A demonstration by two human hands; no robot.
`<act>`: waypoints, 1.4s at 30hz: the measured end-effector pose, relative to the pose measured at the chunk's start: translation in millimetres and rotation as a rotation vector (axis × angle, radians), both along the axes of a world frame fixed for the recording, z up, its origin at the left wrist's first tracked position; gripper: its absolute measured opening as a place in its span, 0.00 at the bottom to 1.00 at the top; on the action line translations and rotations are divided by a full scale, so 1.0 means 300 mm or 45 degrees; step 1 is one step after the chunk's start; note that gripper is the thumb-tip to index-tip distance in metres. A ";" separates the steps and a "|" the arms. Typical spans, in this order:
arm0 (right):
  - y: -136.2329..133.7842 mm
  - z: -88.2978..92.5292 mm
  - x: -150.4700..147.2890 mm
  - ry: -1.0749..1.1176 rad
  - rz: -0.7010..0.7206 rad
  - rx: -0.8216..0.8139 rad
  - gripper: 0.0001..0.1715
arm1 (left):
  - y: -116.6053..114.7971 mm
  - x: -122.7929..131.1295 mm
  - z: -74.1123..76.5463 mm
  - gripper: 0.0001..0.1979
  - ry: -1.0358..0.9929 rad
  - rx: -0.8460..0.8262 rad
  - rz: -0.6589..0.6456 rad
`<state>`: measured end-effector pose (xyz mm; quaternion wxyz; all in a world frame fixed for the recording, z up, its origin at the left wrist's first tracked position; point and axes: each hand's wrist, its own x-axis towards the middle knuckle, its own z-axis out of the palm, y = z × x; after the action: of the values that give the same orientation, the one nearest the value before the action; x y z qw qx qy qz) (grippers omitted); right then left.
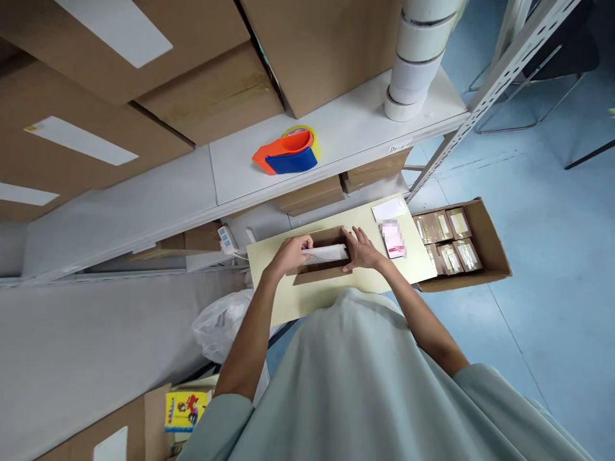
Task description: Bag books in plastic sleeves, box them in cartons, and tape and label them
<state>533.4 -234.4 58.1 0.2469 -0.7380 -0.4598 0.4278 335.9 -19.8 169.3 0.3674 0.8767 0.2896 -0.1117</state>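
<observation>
A small open cardboard box (319,276) sits on the pale yellow table (286,310) in front of me. Inside its opening is a flat white packet (327,253), whose exact kind I cannot make out. My left hand (289,255) is at the box's left end, with fingers and thumb closed on the packet's left edge. At the right end, my right hand (361,250) has its fingers spread, touching the box wall. To the right of that hand lie a pink and white printed item (393,239), partly blurred, and a white paper slip (389,209).
A shelf (235,169) beyond the table bears large cartons (206,96), an orange and blue tape dispenser (288,152) and stacked white rolls (408,77). A carton of small packed boxes (500,256) stands at right. A plastic bag (223,323) hangs at left.
</observation>
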 end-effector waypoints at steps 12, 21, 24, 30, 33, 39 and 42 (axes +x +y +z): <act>-0.012 0.007 -0.018 -0.083 -0.013 -0.030 0.93 | -0.117 -0.025 -0.247 0.12 0.275 0.097 0.001; -0.050 0.061 -0.038 -0.124 -0.036 -0.058 0.89 | -0.190 -0.100 -0.268 0.19 -0.003 0.217 0.101; -0.089 0.089 -0.050 -0.137 -0.124 0.065 0.80 | -0.214 -0.189 -0.245 0.24 -0.198 0.397 0.208; -0.157 0.130 -0.091 -0.154 -0.484 0.259 0.61 | -0.272 -0.350 -0.244 0.41 -0.259 0.540 0.658; -0.163 0.148 -0.134 -0.135 -0.566 0.302 0.57 | -0.292 -0.378 -0.255 0.45 -0.294 0.442 0.712; -0.115 0.176 -0.228 -0.121 -0.425 0.315 0.45 | -0.340 -0.373 -0.253 0.49 -0.435 0.348 0.654; -0.080 0.176 -0.232 -0.147 -0.316 0.219 0.39 | -0.350 -0.365 -0.259 0.52 -0.449 0.293 0.547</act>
<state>463.6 -258.4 110.9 0.3333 -0.7885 -0.4137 0.3099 226.3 -124.9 91.6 0.3256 0.8371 0.4110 0.1562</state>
